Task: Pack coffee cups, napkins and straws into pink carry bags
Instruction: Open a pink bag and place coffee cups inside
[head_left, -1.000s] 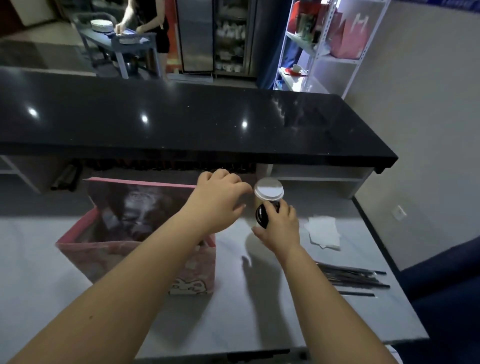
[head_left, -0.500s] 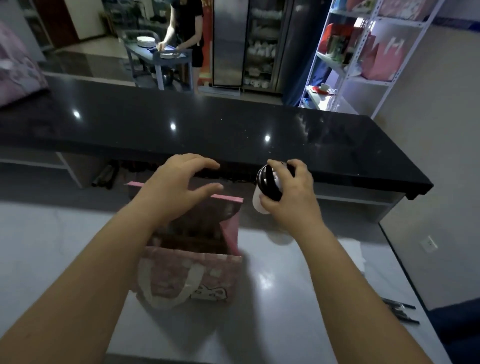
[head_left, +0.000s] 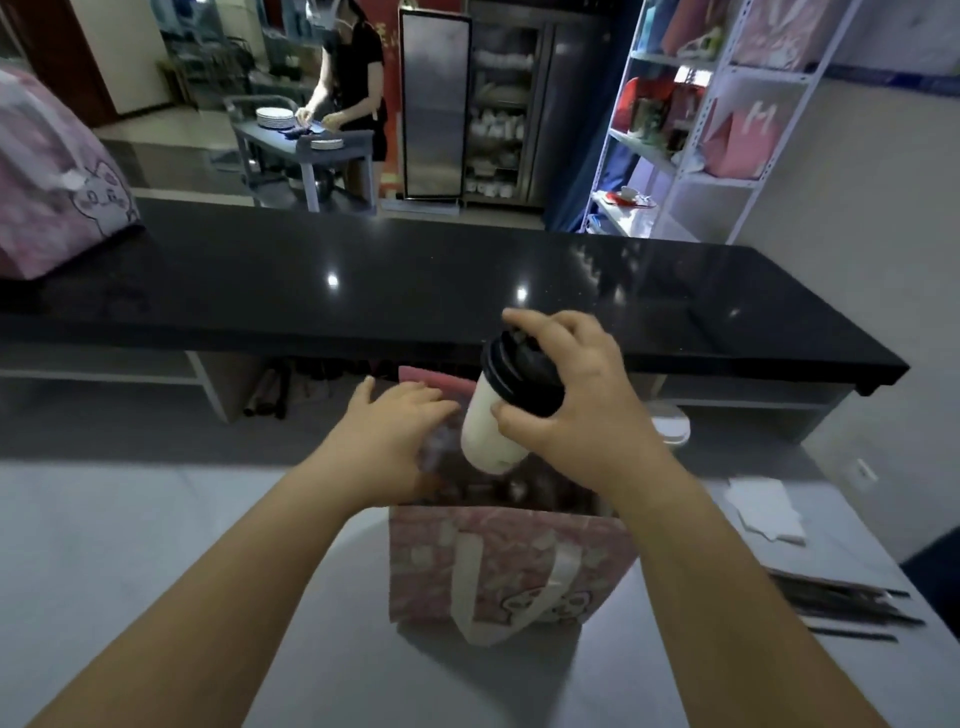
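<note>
Head view: my right hand (head_left: 576, 410) is clamped round the coffee cup (head_left: 488, 431), fingers and thumb curled over its black lid (head_left: 524, 374). The cup is tilted, lid toward 1 o'clock and base toward 7 o'clock, and it hangs over the open mouth of the pink carry bag (head_left: 498, 561). I cannot tell whether its base touches anything inside.

My left hand (head_left: 387, 441) is at 9 o'clock from the cup. Its fingers are stretched out straight and lie against the left edge of the bag's mouth, grasping nothing.

The bag stands upright on the grey table (head_left: 156, 545), its white handle (head_left: 519, 597) drooping down the near face.

At 3 o'clock from the bag lie the white napkins (head_left: 763, 512). The dark straws (head_left: 852, 605) lie in a loose bundle at 4 o'clock, near the table's right edge.

The black counter (head_left: 363, 291) runs across at 12 o'clock beyond the bag. Another pink bag (head_left: 52, 192) sits on it at 10 o'clock.

Far off at 12 o'clock, a person (head_left: 353, 78) stands at a cart.
</note>
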